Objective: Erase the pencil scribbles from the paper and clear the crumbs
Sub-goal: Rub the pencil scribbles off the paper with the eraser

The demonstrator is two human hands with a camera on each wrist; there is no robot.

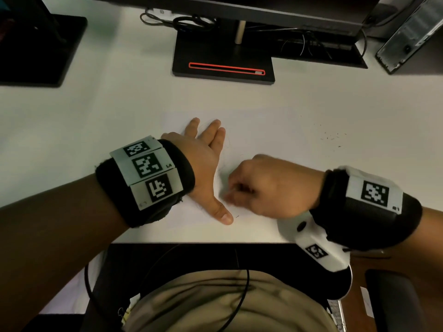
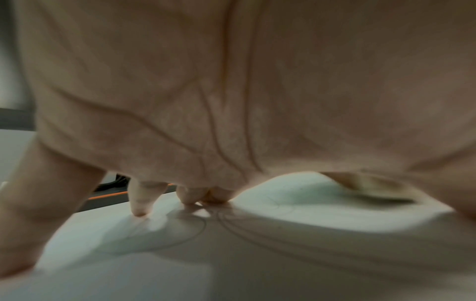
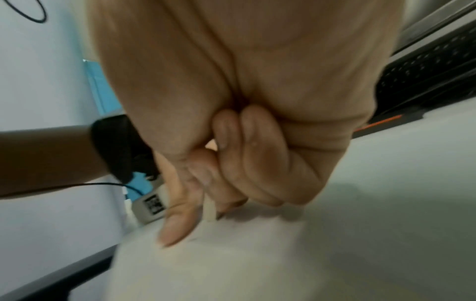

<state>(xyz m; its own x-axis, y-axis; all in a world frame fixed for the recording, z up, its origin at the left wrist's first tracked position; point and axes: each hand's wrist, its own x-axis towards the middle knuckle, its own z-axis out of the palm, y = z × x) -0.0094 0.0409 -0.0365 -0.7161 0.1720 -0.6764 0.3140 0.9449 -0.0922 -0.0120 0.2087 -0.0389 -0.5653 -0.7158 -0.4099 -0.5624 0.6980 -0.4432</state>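
- Left hand (image 1: 203,161): fingers straight, spread, pressed flat on paper (image 1: 251,130); wristband tag reads "L4".
- Right hand (image 1: 268,185): fingertips pinch eraser (image 3: 210,210) on paper, just beside left thumb.
- Pencil scribbles (image 2: 231,228) on paper under left palm.
- Crumbs (image 1: 332,136) right of paper; monitor stand (image 1: 223,58) behind it.

Open desk (image 1: 299,104) right of paper (image 1: 251,130); monitor base (image 1: 223,61) blocks far side; left hand (image 1: 203,159) covers paper's left.
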